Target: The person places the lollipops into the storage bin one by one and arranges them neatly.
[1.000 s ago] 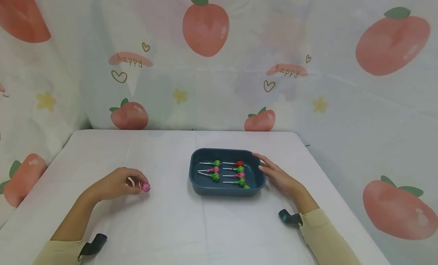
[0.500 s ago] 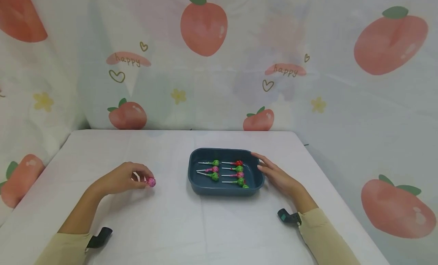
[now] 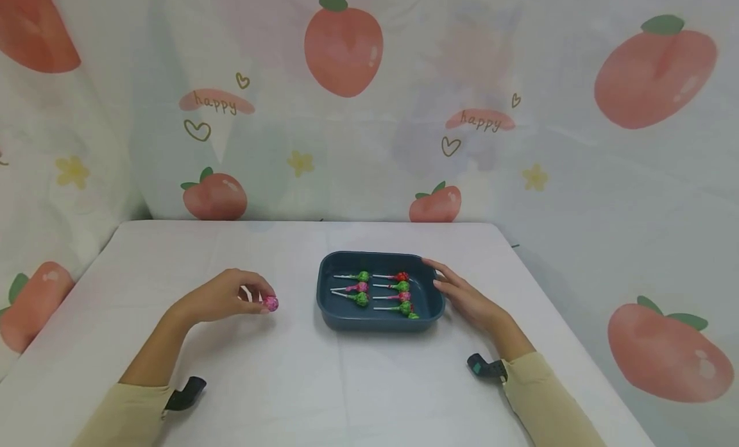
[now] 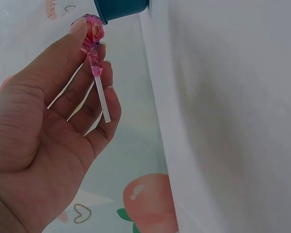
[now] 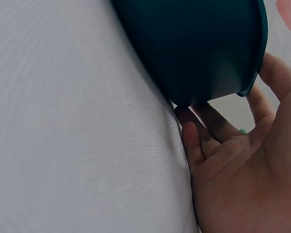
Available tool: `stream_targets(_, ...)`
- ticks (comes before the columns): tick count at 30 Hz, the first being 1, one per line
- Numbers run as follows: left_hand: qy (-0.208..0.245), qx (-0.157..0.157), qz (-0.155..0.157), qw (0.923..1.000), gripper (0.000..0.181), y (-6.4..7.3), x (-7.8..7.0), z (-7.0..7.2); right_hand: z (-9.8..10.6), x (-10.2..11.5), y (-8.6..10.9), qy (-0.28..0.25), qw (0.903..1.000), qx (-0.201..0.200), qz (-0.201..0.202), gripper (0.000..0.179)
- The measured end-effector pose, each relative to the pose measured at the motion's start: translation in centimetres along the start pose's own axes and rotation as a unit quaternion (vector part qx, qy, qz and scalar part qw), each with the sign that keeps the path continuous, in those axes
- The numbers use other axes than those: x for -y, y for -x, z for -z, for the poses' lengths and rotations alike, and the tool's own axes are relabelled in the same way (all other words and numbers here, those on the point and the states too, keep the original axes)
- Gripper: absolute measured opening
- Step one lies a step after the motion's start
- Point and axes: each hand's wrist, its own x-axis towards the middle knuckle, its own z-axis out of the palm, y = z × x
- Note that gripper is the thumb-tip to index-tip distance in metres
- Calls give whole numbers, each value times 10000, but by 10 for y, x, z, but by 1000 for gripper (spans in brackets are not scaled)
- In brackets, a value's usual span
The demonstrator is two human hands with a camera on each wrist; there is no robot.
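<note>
My left hand (image 3: 228, 296) holds a pink-wrapped lollipop (image 4: 93, 43) by its candy head, between thumb and fingers, left of the tray. In the left wrist view its white stick (image 4: 102, 99) points back toward the palm. A dark teal tray (image 3: 375, 322) stands on the table with two columns of lollipops lying in it. Green ones (image 3: 362, 299), pink ones (image 3: 404, 296) and a red one (image 3: 401, 276) show, sticks toward the left. My right hand (image 3: 476, 306) rests against the tray's right end, extended fingers touching its rim and outer wall.
A white cloth covers the table (image 3: 277, 383). Behind it and at both sides hangs a pale backdrop (image 3: 369, 139) printed with peaches, hearts and flowers. Each wrist carries a small black camera, such as the one on the left wrist (image 3: 187, 394).
My left hand has moved right and slightly away from me with the lollipop, closer to the tray. The right hand and the tray stay in place.
</note>
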Motion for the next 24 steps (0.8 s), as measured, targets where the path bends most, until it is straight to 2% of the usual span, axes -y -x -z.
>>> stream_targets(9,66,104,115,9999,19,-14,-2,-11,-2,3,2,-37,10000,-9,-23,55)
stream_targets(16,146,142,26,9998,18,-23,-6,-17,-3,3,3,1,10000,-21,-49,54)
stream_targets(24,188,-4,-27,9998,19,-36,-13,-18,-3,3,3,15,9999,-64,-86,54)
